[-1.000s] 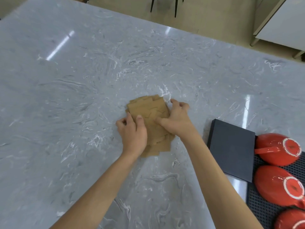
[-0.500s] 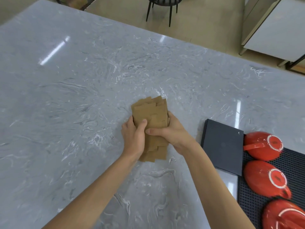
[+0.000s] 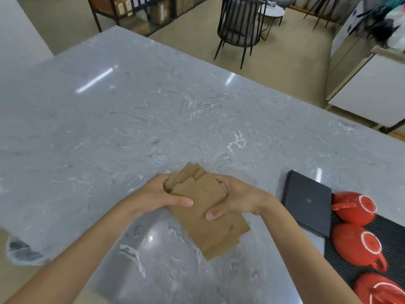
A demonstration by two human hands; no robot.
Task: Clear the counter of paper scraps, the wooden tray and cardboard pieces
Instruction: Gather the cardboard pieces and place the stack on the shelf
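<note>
A stack of brown cardboard pieces [image 3: 206,218] is held above the grey marble counter [image 3: 131,128], tilted with its near end hanging down. My left hand [image 3: 160,195] grips the stack's left side, thumb across the top. My right hand [image 3: 235,197] grips its right side, thumb on top too. The upper pieces fan out unevenly at the far end. No wooden tray or paper scraps are in view.
A flat black box [image 3: 306,200] lies on the counter to the right. Beside it, three red teapots [image 3: 355,208] rest upside down on a black ribbed mat [image 3: 394,235]. Beyond the counter stand a dark chair [image 3: 241,25], shelving and a white cabinet [image 3: 372,84].
Both hands gathered the spread cardboard pieces into one stack and lifted it off the counter toward me. The view has tilted up, showing more of the room.
</note>
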